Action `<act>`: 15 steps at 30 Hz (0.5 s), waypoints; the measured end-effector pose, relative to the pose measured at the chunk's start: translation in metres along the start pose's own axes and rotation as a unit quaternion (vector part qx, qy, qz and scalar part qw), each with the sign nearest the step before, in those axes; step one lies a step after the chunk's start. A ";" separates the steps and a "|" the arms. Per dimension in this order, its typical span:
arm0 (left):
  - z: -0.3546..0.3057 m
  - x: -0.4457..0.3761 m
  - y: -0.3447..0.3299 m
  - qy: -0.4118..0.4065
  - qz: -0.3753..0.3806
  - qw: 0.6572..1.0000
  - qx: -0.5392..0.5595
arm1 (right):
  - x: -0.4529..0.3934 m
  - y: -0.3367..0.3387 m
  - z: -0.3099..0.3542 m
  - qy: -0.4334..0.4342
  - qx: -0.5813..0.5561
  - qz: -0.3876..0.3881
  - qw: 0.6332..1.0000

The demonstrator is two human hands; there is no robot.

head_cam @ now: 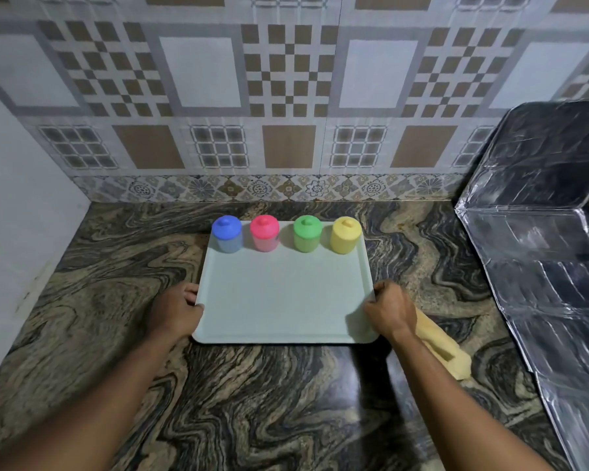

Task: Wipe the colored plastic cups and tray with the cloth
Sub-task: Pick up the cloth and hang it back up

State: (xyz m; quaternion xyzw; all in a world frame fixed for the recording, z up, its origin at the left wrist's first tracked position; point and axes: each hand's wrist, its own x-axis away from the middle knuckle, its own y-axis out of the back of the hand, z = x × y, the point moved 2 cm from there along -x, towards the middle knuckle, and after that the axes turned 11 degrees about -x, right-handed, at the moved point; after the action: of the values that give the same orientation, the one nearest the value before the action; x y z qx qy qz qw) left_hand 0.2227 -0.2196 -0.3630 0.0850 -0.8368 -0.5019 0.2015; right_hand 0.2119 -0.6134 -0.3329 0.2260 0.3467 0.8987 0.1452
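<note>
Here both hands, the left hand (181, 309) and right hand (390, 309), grip the tray (283, 300) by its side edges on the worktop (286, 402). Four lidded cups (306, 234) stand beyond them; the cloth (446, 348) lies under the right wrist.

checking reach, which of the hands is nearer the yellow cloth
Right. The right hand grips the tray's right edge, directly beside the yellow cloth; the left hand grips the opposite edge.
</note>
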 end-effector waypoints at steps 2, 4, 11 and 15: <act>-0.003 -0.010 0.000 0.002 0.005 1.000 -0.005 | -0.007 -0.001 0.005 -0.003 0.020 0.002 1.000; -0.005 -0.014 0.000 0.006 0.010 1.000 -0.013 | -0.011 -0.002 0.007 -0.003 0.036 0.008 0.999; -0.010 0.002 -0.001 -0.012 -0.064 0.998 -0.022 | -0.009 0.021 0.000 0.041 0.012 -0.021 0.999; -0.042 0.029 -0.005 -0.111 -0.141 0.983 0.031 | -0.003 0.055 -0.029 0.083 -0.019 -0.117 0.989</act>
State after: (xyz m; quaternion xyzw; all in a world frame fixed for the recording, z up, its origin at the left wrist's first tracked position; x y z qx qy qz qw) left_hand 0.2140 -0.2656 -0.3422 0.1523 -0.8489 -0.5052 0.0316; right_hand 0.1945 -0.6698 -0.3150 0.1051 0.3644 0.8976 0.2246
